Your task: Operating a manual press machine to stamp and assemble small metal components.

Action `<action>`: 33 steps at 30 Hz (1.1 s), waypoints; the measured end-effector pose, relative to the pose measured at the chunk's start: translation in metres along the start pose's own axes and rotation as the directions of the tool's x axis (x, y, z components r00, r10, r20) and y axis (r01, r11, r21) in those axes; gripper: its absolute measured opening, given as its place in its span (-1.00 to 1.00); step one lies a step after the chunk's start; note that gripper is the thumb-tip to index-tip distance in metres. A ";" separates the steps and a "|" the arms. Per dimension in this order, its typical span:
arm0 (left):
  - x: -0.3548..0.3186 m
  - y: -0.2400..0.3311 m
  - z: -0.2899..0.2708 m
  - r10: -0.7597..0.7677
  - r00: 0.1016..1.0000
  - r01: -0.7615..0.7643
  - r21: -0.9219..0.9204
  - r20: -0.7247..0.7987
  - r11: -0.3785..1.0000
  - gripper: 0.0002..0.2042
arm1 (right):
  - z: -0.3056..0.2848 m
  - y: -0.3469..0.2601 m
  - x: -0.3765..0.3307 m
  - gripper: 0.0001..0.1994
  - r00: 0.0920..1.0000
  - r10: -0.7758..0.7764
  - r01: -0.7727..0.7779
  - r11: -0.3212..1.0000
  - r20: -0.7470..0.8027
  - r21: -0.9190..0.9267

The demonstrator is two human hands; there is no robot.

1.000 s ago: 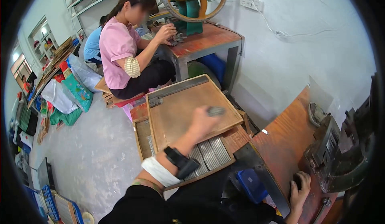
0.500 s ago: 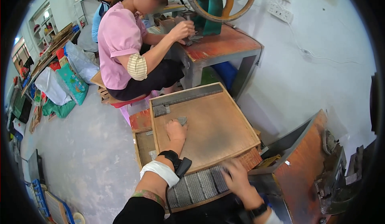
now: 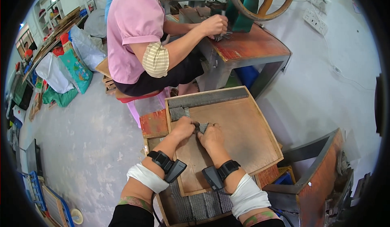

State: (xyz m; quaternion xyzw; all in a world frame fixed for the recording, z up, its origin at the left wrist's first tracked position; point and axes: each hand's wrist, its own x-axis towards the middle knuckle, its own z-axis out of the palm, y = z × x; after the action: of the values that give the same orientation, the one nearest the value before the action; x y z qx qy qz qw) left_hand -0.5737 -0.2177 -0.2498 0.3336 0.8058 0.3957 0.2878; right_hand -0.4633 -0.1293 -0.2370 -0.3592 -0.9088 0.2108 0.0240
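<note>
Since half a second earlier, the right hand [image 3: 212,137] has moved from over the lower tray [image 3: 159,208] to join the left hand [image 3: 185,128] over the upper tray [image 3: 231,125]. Fingers of both are drawn narrow, holding a small grey metal bundle [image 3: 203,127] between them, near the short block of similar pieces [image 3: 177,113] by the tray's far left corner. Whether the bundle touches the tray base is hard to tell. Uneven pressure could splay its pieces; a bump could knock that block askew.
</note>
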 end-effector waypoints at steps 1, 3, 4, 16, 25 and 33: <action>0.006 -0.001 -0.006 0.001 1.000 -0.001 -0.005 0.004 1.000 -0.67 | 0.000 0.001 0.003 -0.51 1.000 0.004 -0.004 1.000 0.001 -0.005; 0.019 -0.006 -0.018 0.319 0.932 -0.209 0.463 -0.172 0.861 -0.72 | 0.004 0.006 0.007 -0.53 0.999 -0.036 0.035 0.999 -0.010 -0.017; 0.024 -0.007 -0.024 0.487 0.852 -0.247 0.674 -0.191 0.696 -0.74 | 0.005 0.007 0.008 -0.53 0.999 -0.033 0.033 0.999 -0.003 -0.019; 0.062 -0.010 -0.049 0.350 0.857 -0.497 0.790 0.379 0.360 -0.71 | 0.010 0.013 0.012 -0.58 0.966 -0.180 0.183 0.983 -0.186 0.000; 0.054 -0.024 -0.056 0.478 0.838 -0.481 0.771 0.264 0.417 -0.81 | 0.014 0.007 0.018 -0.62 0.969 -0.188 0.195 0.980 -0.161 0.030; 0.050 -0.052 -0.067 0.567 0.804 -0.517 0.677 0.176 0.523 -0.79 | 0.008 -0.017 0.029 -0.60 0.987 -0.158 0.159 0.987 -0.017 0.030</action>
State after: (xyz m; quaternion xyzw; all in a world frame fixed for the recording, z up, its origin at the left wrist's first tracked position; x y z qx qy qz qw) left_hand -0.6686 -0.2333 -0.2679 0.6366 0.7576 0.1424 -0.0246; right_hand -0.4978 -0.1243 -0.2406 -0.2869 -0.9309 0.2200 0.0529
